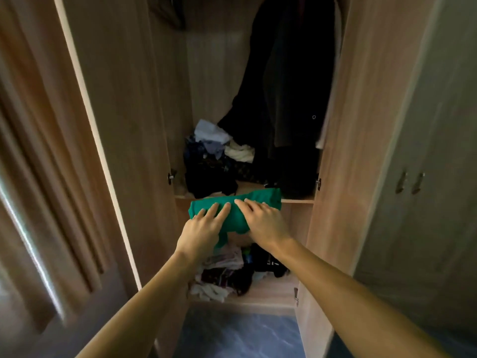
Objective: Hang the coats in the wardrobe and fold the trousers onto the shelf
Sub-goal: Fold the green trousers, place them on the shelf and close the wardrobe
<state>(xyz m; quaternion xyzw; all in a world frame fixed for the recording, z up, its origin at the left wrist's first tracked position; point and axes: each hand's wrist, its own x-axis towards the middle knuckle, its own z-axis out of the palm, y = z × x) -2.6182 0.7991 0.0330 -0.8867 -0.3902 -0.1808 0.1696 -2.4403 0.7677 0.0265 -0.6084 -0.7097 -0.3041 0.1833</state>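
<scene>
Folded green trousers (260,198) lie across the front edge of the wardrobe's middle shelf (296,201), partly overhanging it. My left hand (202,229) lies flat on the bundle's left half with straight fingers. My right hand (263,220) lies flat on its right half, fingers straight too. Dark coats (284,99) hang in the upper right of the wardrobe, reaching down to the shelf.
A loose heap of blue, white and black clothes (211,156) fills the shelf's back left. More crumpled clothes (227,272) sit on the bottom shelf below my hands. Open wardrobe doors (116,125) flank both sides. A curtain (38,177) hangs at left; the floor (237,334) is blue.
</scene>
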